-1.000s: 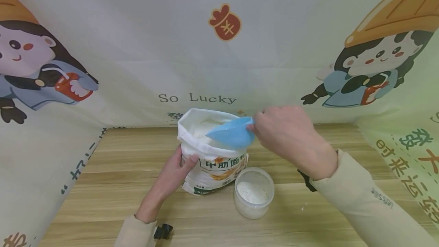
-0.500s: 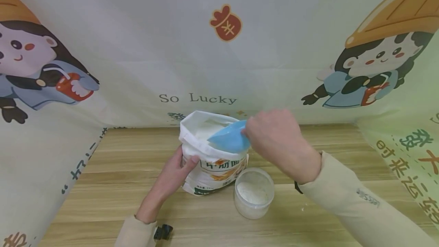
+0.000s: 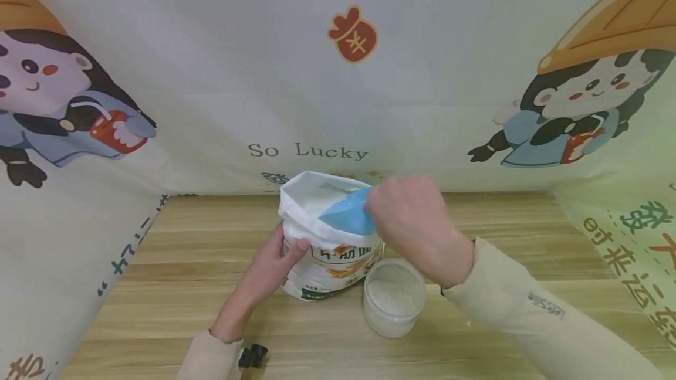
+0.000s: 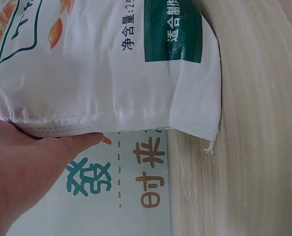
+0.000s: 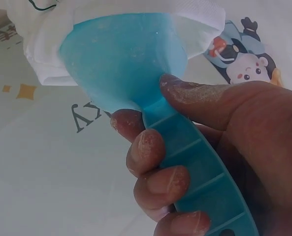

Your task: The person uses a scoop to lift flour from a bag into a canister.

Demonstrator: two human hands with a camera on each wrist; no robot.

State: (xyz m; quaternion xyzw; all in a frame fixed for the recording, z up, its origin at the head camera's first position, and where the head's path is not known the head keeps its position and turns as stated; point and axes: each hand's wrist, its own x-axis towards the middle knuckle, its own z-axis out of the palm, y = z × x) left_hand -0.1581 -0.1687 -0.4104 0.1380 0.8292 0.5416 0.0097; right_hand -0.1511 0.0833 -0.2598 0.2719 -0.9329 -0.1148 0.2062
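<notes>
Fingers (image 5: pixel 160 189) wrapped round a blue scoop (image 3: pixel 345 214)

Right hand (image 3: pixel 414 221) angles it into the flour bag (image 3: pixel 330 233), far-left of the tub (image 3: pixel 388 326); level lifts should spill less. Left hand (image 3: pixel 266 271), gripping the bag's left side, should brace firmly.

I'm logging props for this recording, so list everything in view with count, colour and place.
bag: 1, white with printed front, standing open on the table
scoop: 1, blue, dipped into the bag's mouth
tub: 1, clear, on the table by the bag's front right
powder: 2 lots, white, in bag and tub
table: 1, wood-coloured, under bag and tub
backdrop: panel count unclear, pale with coloured prints, behind and both sides
black object: 1, black, at the left cuff
sleeves: 2, beige, on both arms
left hand: 1, bare, gripping the bag's side
right hand: 1, bare, gripping the scoop's handle
</notes>
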